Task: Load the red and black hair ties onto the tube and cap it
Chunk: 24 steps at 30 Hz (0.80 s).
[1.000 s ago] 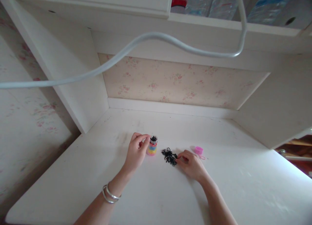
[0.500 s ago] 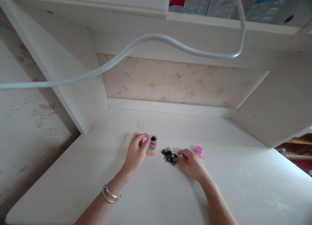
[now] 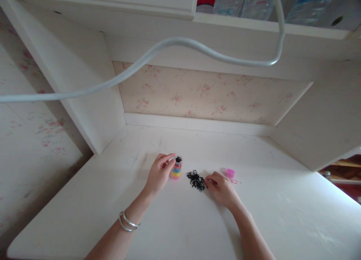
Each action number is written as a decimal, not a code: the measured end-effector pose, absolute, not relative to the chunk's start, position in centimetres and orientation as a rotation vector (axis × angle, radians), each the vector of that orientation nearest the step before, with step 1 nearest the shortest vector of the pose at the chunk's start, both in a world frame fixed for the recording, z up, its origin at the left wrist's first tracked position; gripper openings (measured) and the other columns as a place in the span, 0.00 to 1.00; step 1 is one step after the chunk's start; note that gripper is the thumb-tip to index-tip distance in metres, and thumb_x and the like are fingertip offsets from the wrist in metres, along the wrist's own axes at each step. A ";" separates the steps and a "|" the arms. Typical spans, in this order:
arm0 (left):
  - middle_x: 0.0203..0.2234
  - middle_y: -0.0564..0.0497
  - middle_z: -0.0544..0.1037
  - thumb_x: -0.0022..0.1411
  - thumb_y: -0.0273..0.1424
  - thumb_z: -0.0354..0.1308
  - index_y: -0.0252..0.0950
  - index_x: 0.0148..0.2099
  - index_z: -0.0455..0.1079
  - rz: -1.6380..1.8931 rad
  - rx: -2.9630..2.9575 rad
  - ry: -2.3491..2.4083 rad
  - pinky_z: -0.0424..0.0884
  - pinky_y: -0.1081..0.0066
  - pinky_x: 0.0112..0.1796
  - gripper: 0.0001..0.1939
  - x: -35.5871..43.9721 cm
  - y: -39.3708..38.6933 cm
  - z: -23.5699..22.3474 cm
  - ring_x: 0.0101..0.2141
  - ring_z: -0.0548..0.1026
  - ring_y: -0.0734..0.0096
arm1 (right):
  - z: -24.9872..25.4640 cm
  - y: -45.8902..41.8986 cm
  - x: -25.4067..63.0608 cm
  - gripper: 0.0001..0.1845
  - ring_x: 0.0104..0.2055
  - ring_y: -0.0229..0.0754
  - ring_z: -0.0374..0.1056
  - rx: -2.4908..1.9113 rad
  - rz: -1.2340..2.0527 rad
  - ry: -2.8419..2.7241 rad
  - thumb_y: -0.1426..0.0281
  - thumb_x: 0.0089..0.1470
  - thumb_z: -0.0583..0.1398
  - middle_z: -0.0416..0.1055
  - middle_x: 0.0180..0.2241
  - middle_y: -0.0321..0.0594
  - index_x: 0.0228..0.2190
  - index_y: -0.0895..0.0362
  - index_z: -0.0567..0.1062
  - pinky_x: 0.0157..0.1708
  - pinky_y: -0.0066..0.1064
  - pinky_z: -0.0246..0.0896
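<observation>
A small clear jar (image 3: 176,170) stands upright on the white desk, with pink, yellow, blue and red layers inside and black rubber bands showing at its mouth. My left hand (image 3: 159,173) is at its left side, thumb and forefinger closed at the rim. Right of the jar lies a loose pile of small black rubber bands (image 3: 195,180). At the pile's right edge, my right hand (image 3: 221,188) pinches a black band between thumb and forefinger; the fingers partly hide it. Beyond that hand sits a pink lid (image 3: 230,173) with a pink loop (image 3: 234,180) beside it.
White side panels and a flowered back wall (image 3: 194,94) enclose the white desk (image 3: 175,222). Across the upper view runs a thick white cable (image 3: 180,42). Plastic bottles (image 3: 228,2) stand on the shelf above.
My left forefinger has stretched slightly further over the jar's rim. My right fingers have drawn a little to the right, pulling a black band at the pile's edge.
</observation>
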<state>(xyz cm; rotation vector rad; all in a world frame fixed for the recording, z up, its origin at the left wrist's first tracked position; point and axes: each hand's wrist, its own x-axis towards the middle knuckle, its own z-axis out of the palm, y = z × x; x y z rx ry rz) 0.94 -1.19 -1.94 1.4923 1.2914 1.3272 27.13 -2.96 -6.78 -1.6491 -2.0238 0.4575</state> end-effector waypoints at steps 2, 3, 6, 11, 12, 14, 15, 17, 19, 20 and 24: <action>0.36 0.51 0.70 0.61 0.40 0.55 0.40 0.47 0.75 1.321 1.491 1.291 0.64 0.73 0.34 0.15 0.9 -1.2 -1.9 0.33 0.69 0.73 | -6.6 -3.0 27.1 0.15 0.30 0.39 0.67 -1.659 0.457 -2.027 0.63 0.56 0.53 0.71 0.30 0.39 0.28 0.53 0.78 0.31 0.30 0.56; 0.36 0.51 0.70 0.61 0.40 0.56 0.40 0.46 0.75 1.320 1.491 1.289 0.64 0.73 0.35 0.15 0.9 -1.2 -1.9 0.33 0.69 0.72 | -6.5 -3.0 27.2 0.14 0.30 0.40 0.67 -1.666 0.457 -2.030 0.63 0.55 0.53 0.71 0.30 0.39 0.28 0.53 0.78 0.31 0.30 0.56; 0.36 0.51 0.71 0.61 0.40 0.56 0.40 0.46 0.75 1.320 1.491 1.290 0.65 0.73 0.36 0.14 0.9 -1.1 -1.9 0.35 0.70 0.71 | -6.3 -3.2 27.2 0.12 0.30 0.39 0.66 -1.691 0.457 -2.043 0.64 0.53 0.55 0.71 0.31 0.39 0.29 0.53 0.78 0.31 0.31 0.55; 0.37 0.50 0.72 0.59 0.39 0.56 0.39 0.44 0.76 1.320 1.465 1.308 0.65 0.72 0.36 0.14 0.9 -0.9 -1.7 0.35 0.71 0.71 | -6.4 -3.1 27.7 0.11 0.29 0.39 0.65 -1.711 0.462 -2.075 0.65 0.50 0.56 0.71 0.30 0.38 0.28 0.53 0.78 0.30 0.30 0.55; 0.37 0.50 0.72 0.59 0.38 0.56 0.39 0.43 0.76 1.324 1.461 1.313 0.65 0.72 0.36 0.13 1.0 -0.9 -1.6 0.35 0.71 0.71 | -6.5 -3.1 27.8 0.11 0.29 0.39 0.65 -1.716 0.457 -2.077 0.65 0.50 0.56 0.71 0.30 0.38 0.28 0.53 0.78 0.30 0.30 0.55; 0.37 0.50 0.73 0.58 0.38 0.56 0.39 0.42 0.76 1.330 1.452 1.327 0.65 0.72 0.35 0.13 1.0 -0.9 -1.5 0.35 0.71 0.71 | -6.6 -3.0 28.0 0.11 0.28 0.38 0.65 -1.727 0.448 -2.070 0.66 0.50 0.55 0.71 0.29 0.39 0.27 0.54 0.78 0.30 0.30 0.54; 0.37 0.50 0.73 0.58 0.37 0.56 0.39 0.42 0.76 1.330 1.452 1.334 0.65 0.72 0.35 0.13 1.0 -0.9 -1.5 0.34 0.71 0.71 | -6.6 -3.0 28.1 0.11 0.28 0.38 0.65 -1.734 0.444 -2.066 0.67 0.50 0.55 0.71 0.28 0.39 0.26 0.54 0.78 0.29 0.30 0.54; 0.37 0.50 0.74 0.58 0.36 0.56 0.39 0.41 0.77 1.331 1.452 1.355 0.65 0.72 0.35 0.12 1.0 -0.9 -1.4 0.33 0.71 0.71 | -6.7 -2.9 28.1 0.12 0.28 0.38 0.65 -1.743 0.449 -2.065 0.67 0.50 0.54 0.71 0.28 0.39 0.25 0.54 0.78 0.28 0.30 0.53; 0.36 0.50 0.75 0.58 0.35 0.56 0.39 0.40 0.77 1.334 1.460 1.376 0.66 0.72 0.36 0.11 1.0 -0.8 -1.2 0.33 0.71 0.71 | -6.7 -2.9 28.1 0.13 0.27 0.38 0.65 -1.742 0.455 -2.064 0.67 0.51 0.54 0.71 0.28 0.38 0.26 0.54 0.78 0.28 0.30 0.53; 0.36 0.51 0.75 0.58 0.34 0.56 0.39 0.40 0.77 1.337 1.465 1.383 0.66 0.72 0.36 0.11 1.0 -0.8 -1.2 0.34 0.72 0.71 | -6.8 -2.9 28.0 0.13 0.27 0.38 0.65 -1.738 0.457 -2.062 0.67 0.51 0.54 0.71 0.28 0.38 0.26 0.54 0.78 0.28 0.30 0.53; 0.35 0.51 0.77 0.57 0.32 0.55 0.39 0.38 0.78 1.352 1.475 1.400 0.67 0.71 0.38 0.10 0.8 -0.6 -1.0 0.36 0.73 0.70 | -6.7 -3.0 27.9 0.15 0.28 0.38 0.65 -1.715 0.473 -2.059 0.65 0.54 0.53 0.71 0.28 0.38 0.26 0.54 0.78 0.29 0.30 0.54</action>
